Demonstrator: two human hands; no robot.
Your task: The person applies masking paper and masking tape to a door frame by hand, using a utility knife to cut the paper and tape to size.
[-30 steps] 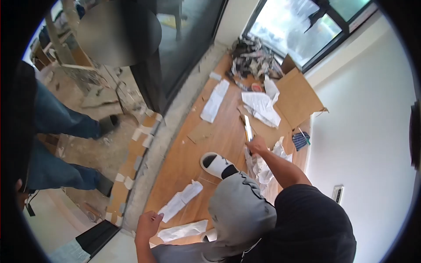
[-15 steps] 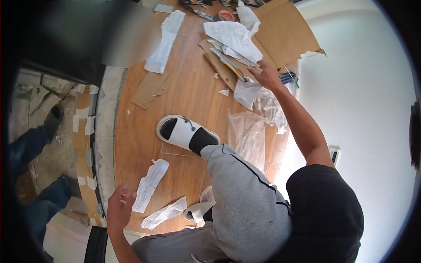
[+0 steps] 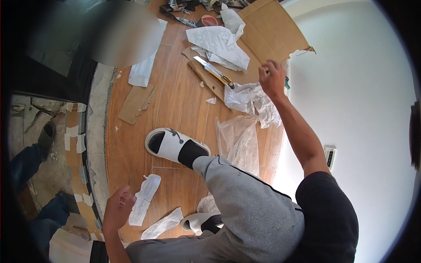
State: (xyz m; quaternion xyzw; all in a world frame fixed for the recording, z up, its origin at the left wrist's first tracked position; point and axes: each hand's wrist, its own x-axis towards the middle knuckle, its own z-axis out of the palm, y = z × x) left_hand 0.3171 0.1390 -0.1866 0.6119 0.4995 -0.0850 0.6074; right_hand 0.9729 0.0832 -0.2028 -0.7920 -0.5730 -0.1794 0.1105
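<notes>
My right hand is over the edge of a flattened cardboard box, beside the white wall. Its fingers are curled in, and whatever they may hold is hidden. A green-tipped object shows just behind that wrist. Below and left of it lie crumpled white paper and a yellow-and-black utility knife, its blade side pointing up and left. My left hand hovers low on the left with loosely bent fingers and nothing visible in them. Closest to it is a strip of printed paper on the floor.
Printed sheets, a tape roll and scraps lie at the top. Clear plastic spreads beside my slipper. Cardboard lies left. Another person's legs show beyond the taped edge.
My right hand has curled its stretched fingers inward and shifted slightly right. The view has moved, so the floor items sit lower and further left. My left hand stays beside the paper strip.
</notes>
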